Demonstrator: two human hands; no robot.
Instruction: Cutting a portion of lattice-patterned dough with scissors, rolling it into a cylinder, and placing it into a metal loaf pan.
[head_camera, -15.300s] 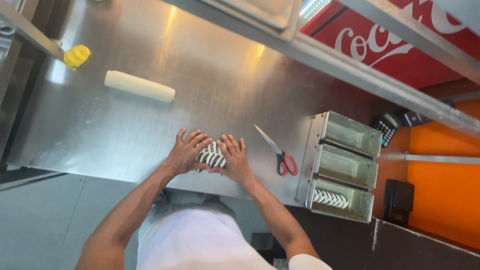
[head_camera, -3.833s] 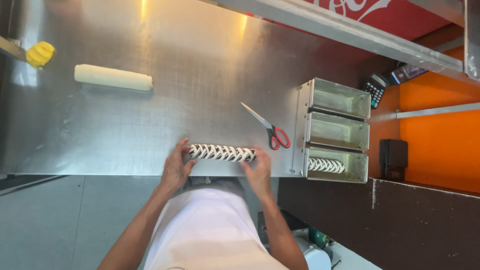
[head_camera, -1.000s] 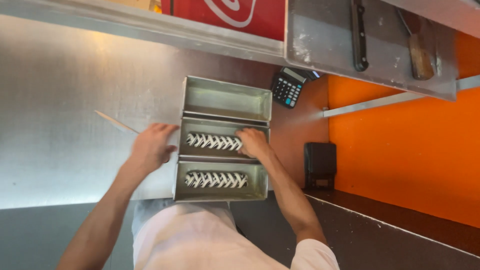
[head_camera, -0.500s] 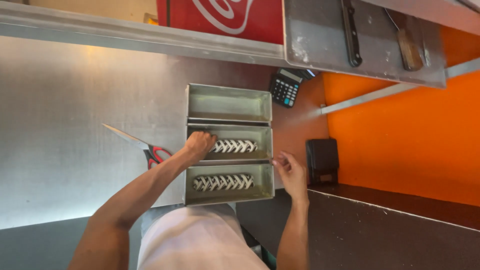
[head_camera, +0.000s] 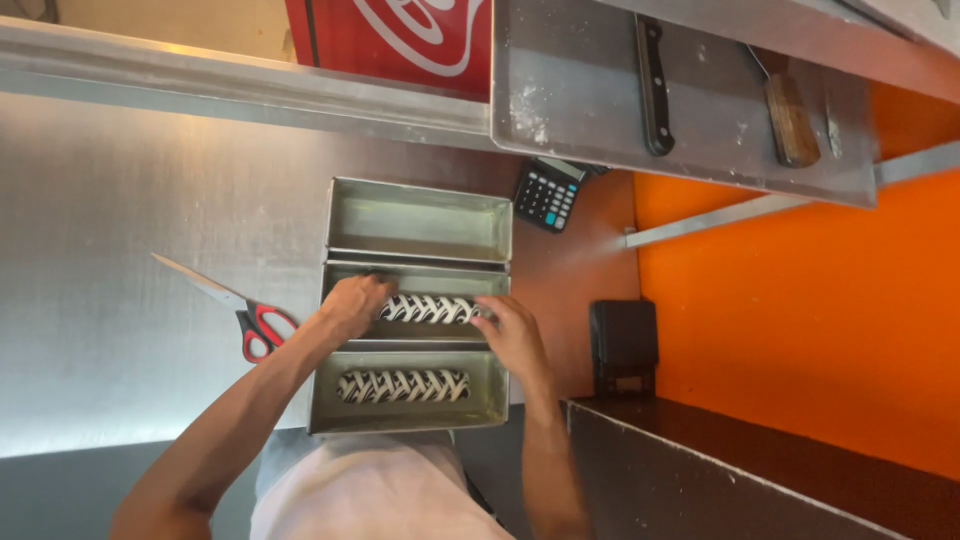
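Both hands are down inside the middle compartment (head_camera: 415, 290) of a three-section metal loaf tin (head_camera: 322, 395) that stands at the right end of the steel bench (head_camera: 120, 240). The left hand (head_camera: 352, 305) cups the left end of a braided dark-and-white dough roll (head_camera: 428, 308), fingers curled over it and into the tin so their tips are hidden; the right hand (head_camera: 510, 335) presses against the roll's right end, fingers bent around it by the tin's right wall. The roll lies lengthwise along the compartment floor, held between the two hands rather than lifted clear, as far as the view shows. The near compartment holds a second braided roll (head_camera: 403, 385), lying flat and untouched, just below the hands. The far compartment (head_camera: 420, 215) is bare metal. On the bench just left of the tin lie scissors with red-and-black handles (head_camera: 262, 328), blades pointing toward the bench's far left, close to the left forearm. Past the tin's far right corner a dark calculator (head_camera: 547, 193) rests on a brown surface. Above, a metal shelf tray (head_camera: 570, 90) carries a black-handled knife (head_camera: 652, 80) and a wooden-handled tool (head_camera: 790, 120). To the right stands a small black box (head_camera: 622, 345) against an orange wall (head_camera: 800, 320).
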